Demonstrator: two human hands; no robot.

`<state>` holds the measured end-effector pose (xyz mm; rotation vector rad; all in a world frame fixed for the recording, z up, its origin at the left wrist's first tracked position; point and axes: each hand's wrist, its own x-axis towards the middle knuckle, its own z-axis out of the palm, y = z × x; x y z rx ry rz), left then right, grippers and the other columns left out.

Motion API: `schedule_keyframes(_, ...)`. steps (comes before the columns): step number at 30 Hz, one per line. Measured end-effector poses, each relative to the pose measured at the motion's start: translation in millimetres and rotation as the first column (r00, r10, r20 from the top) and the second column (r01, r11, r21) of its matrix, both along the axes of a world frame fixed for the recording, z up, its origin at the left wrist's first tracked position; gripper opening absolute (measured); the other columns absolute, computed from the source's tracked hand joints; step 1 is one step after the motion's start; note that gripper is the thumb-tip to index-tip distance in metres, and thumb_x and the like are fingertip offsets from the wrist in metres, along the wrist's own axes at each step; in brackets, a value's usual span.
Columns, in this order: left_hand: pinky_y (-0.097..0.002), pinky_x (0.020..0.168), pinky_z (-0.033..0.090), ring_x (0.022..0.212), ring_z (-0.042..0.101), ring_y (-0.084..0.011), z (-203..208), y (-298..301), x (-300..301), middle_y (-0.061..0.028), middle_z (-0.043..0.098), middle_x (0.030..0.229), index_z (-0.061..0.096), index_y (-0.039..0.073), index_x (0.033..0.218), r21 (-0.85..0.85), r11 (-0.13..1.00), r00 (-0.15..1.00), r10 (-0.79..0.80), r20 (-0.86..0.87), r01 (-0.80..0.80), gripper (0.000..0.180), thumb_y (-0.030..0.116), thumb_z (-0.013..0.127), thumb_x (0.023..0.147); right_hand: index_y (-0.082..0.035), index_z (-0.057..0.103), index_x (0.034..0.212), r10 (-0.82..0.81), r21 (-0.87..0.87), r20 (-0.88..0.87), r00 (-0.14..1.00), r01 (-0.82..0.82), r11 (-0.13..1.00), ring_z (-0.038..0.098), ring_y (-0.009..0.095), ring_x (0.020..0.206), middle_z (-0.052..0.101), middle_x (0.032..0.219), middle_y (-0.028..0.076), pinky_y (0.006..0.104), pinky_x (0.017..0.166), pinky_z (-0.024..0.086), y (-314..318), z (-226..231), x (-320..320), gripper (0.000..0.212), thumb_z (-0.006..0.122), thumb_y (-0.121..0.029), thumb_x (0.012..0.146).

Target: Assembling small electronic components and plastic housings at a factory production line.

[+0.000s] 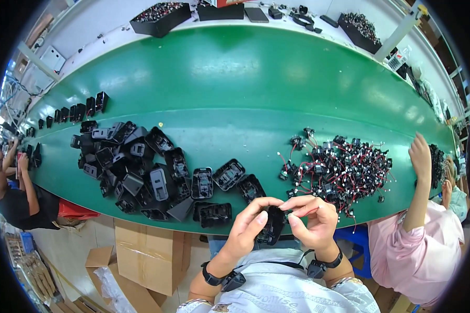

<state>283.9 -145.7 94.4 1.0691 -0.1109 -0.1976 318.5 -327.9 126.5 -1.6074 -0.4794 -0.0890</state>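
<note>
Close to my body, my left hand (253, 224) grips a black plastic housing (271, 229) with its open side facing up. At the housing's upper right edge, my right hand (313, 219) pinches a small black component with a red wire (304, 212); the fingers hide most of it. Just beyond my hands lie a few open black housings (228, 175). To the left is a large heap of similar black shells (136, 164). On the right spreads a pile of small black parts with red wires and white connectors (339, 169).
A long green table (219, 68) bends across the view. Black bins of small parts (161, 19) stand on the shelf behind it. A person in pink (415, 245) sits at right, others at far left. Cardboard boxes (146, 255) are on the floor.
</note>
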Motion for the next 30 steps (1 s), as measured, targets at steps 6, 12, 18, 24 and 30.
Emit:
schedule_keyframes(6,-0.0254,0.095,0.046,0.114,0.058,-0.0112,6.3,5.4,4.7,-0.0077,0.062,0.128,0.053,-0.001,0.139,-0.041,0.998,0.998,0.052,0.02,-0.051,0.042,0.027,0.05,0.107,0.001,0.064,0.092,-0.016,0.041,-0.119,0.993,0.021,0.999,0.068,0.016,0.081,0.067,0.092,0.013,0.0252,0.072,0.058,12.0,21.2,3.4,0.02,0.078,0.007,0.08)
schedule_keyframes(12,-0.0237,0.09,0.046,0.113,0.056,-0.0107,33.4,14.2,23.7,-0.0086,0.057,0.136,0.051,0.0,0.144,-0.029,0.981,0.972,0.192,0.134,-0.19,0.05,0.032,0.055,0.106,-0.001,0.068,0.09,0.044,-0.303,0.313,0.949,0.056,0.951,0.067,0.018,0.073,0.069,0.086,0.011,0.029,0.065,0.053,26.5,54.4,29.7,0.022,0.083,0.006,0.076)
schedule_keyframes(18,-0.0376,0.115,0.034,0.134,0.049,-0.0241,30.1,22.2,22.5,-0.0174,0.056,0.142,0.051,-0.006,0.142,-0.108,0.956,0.938,0.29,0.19,-0.274,0.052,0.028,0.059,0.104,0.0,0.065,0.093,-0.033,-0.088,0.237,0.971,0.055,0.995,0.069,0.019,0.08,0.07,0.093,0.015,0.0291,0.074,0.057,34.2,54.8,21.9,0.019,0.076,0.01,0.082)
schedule_keyframes(24,-0.0375,0.115,0.033,0.133,0.049,-0.0239,14.4,21.0,21.5,-0.0173,0.057,0.14,0.053,-0.006,0.141,-0.04,0.952,0.93,0.304,0.209,-0.302,0.053,0.029,0.064,0.102,-0.003,0.07,0.094,-0.018,-0.186,0.391,0.92,0.098,0.978,0.072,0.022,0.08,0.075,0.091,0.011,0.0307,0.071,0.057,38.1,39.1,20.0,0.027,0.081,0.011,0.074)
schedule_keyframes(30,-0.0355,0.113,0.032,0.131,0.05,-0.0226,7.7,16.4,21.9,-0.0163,0.058,0.139,0.054,-0.007,0.14,-0.008,0.97,0.955,0.241,0.173,-0.243,0.053,0.029,0.064,0.102,-0.008,0.077,0.091,0.105,-0.267,0.385,0.917,0.002,0.964,0.071,0.02,0.08,0.077,0.093,0.003,0.0314,0.071,0.059,23.0,31.6,22.2,0.025,0.084,0.004,0.07)
